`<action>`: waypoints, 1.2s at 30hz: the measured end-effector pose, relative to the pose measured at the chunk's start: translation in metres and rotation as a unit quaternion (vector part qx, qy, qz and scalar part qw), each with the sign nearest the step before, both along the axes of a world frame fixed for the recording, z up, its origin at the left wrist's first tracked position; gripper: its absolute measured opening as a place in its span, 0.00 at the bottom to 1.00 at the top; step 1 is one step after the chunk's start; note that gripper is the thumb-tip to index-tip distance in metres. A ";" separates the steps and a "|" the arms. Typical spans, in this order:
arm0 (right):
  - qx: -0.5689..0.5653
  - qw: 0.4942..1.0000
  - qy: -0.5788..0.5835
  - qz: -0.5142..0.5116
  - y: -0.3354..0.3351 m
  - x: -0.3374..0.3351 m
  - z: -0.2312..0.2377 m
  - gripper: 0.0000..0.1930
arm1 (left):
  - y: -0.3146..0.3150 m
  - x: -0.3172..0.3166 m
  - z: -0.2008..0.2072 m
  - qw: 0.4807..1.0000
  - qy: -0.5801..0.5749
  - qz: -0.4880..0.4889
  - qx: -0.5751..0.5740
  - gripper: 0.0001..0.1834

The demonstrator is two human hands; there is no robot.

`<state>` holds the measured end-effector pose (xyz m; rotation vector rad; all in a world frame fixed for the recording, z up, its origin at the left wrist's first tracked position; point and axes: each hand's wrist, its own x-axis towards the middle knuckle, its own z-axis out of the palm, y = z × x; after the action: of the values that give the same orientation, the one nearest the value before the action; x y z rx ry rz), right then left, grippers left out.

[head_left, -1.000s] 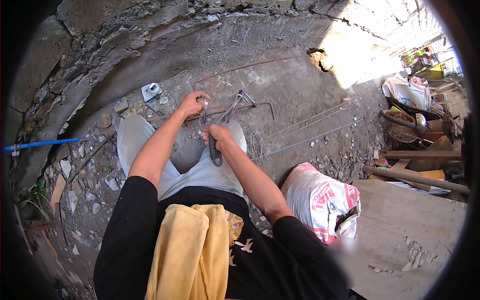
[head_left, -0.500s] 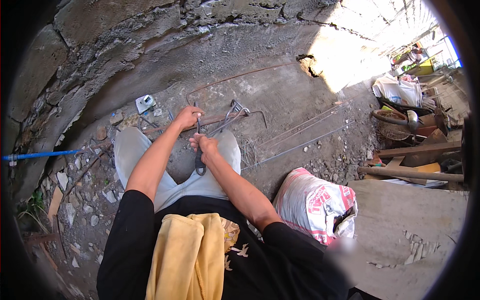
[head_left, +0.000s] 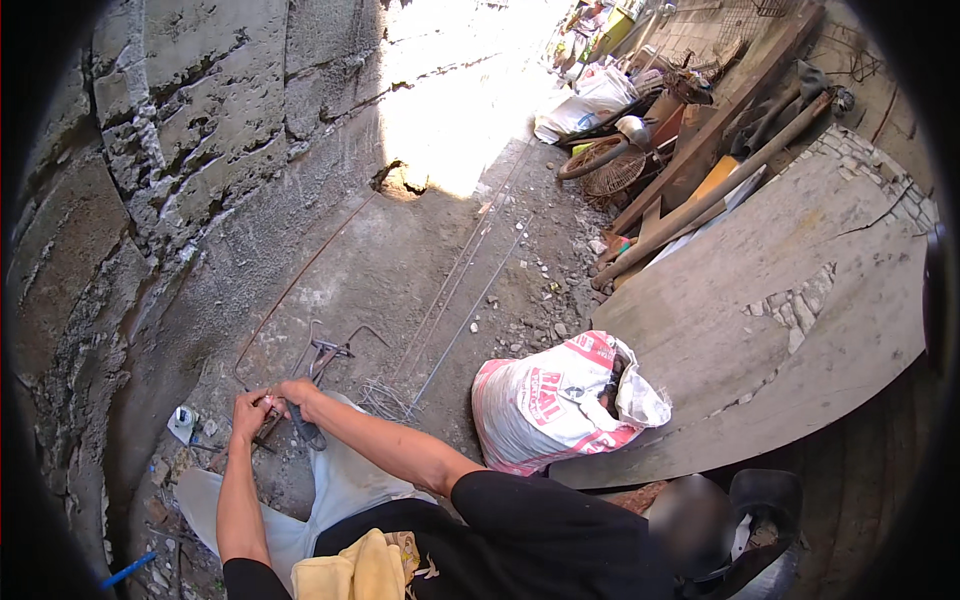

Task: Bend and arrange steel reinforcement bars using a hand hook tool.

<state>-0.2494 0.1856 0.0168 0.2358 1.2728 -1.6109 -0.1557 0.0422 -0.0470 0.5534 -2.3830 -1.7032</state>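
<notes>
In front of my knees, both of my hands are close together. My left hand (head_left: 250,408) is closed at the bent end of a long thin rusty metal rod (head_left: 305,275), which runs up along the ground toward the wall. Beside it, my right hand (head_left: 293,393) is closed, with a dark tool (head_left: 308,430) with a thick black grip sticking out below it. The fingers partly hide what lies between the hands. Just beyond them is a metal frame of bars (head_left: 328,352), with a bent rod (head_left: 372,335) nearby.
A white-and-red sack (head_left: 545,400) stands at my right, next to a large worn board (head_left: 740,300). Thin rods (head_left: 465,290) and tangled wire (head_left: 385,400) lie on the ground. Timber (head_left: 715,120) and scrap pile up at far right. A rough wall (head_left: 210,110) rises at left.
My view has swung to the right. My right hand has moved from lower on the dark tool up beside my left hand, and the tool now hangs below the right hand.
</notes>
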 end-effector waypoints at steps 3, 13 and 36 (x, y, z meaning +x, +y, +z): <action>0.012 0.999 0.008 0.039 0.005 -0.016 -0.006 0.08 | 0.027 -0.007 0.040 0.994 -0.017 -0.059 0.091 0.19; 0.161 0.710 0.656 0.199 0.080 -0.055 0.079 0.20 | 0.015 0.000 0.041 0.995 -0.085 0.009 -0.055 0.23; 0.148 0.818 0.453 0.322 0.124 -0.054 0.109 0.16 | 0.022 0.011 0.046 0.987 -0.062 0.010 -0.148 0.25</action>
<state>-0.3031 0.3093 0.1260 -0.8120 2.0315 -0.8897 -0.1443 0.0643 -0.0008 0.6462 -2.6414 -1.3046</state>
